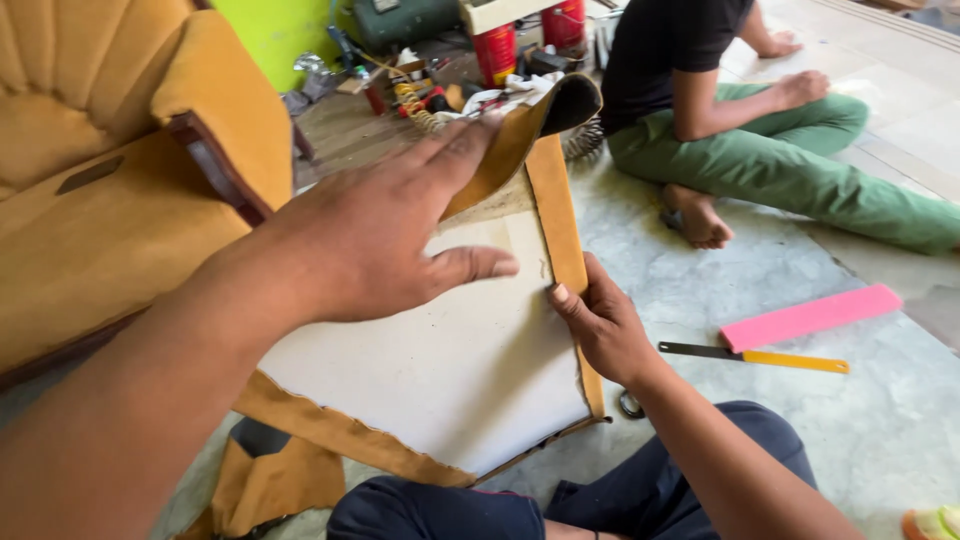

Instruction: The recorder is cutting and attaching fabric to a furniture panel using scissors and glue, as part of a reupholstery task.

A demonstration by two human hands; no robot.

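- Both hands rest on a seat board (440,370), a pale flat panel that fills the centre of the frame and leans across the person's lap.
- Left hand (385,235) lies spread and open, palm down, at the upper left part of the board; its fingers reach up onto a fold of mustard fabric (520,140) that curls over the board's top edge. It grips nothing.
- Right hand (600,325) sits at the board's right edge, fingers bent and pressing the fabric strip (565,220) that runs down that side; thumb on the pale face, the other fingers round the edge.
- More of the same fabric borders the board's lower left edge, hanging loose toward the bottom left.
- A mustard armchair (110,190) fills the upper left of the frame, close beside the left forearm.
- On the marble floor (870,440) to the right lie a pink strip (810,316) and a yellow-handled saw (755,355), near each other and well apart from the right hand.
- Another person in green trousers (790,150) sits at the upper right.
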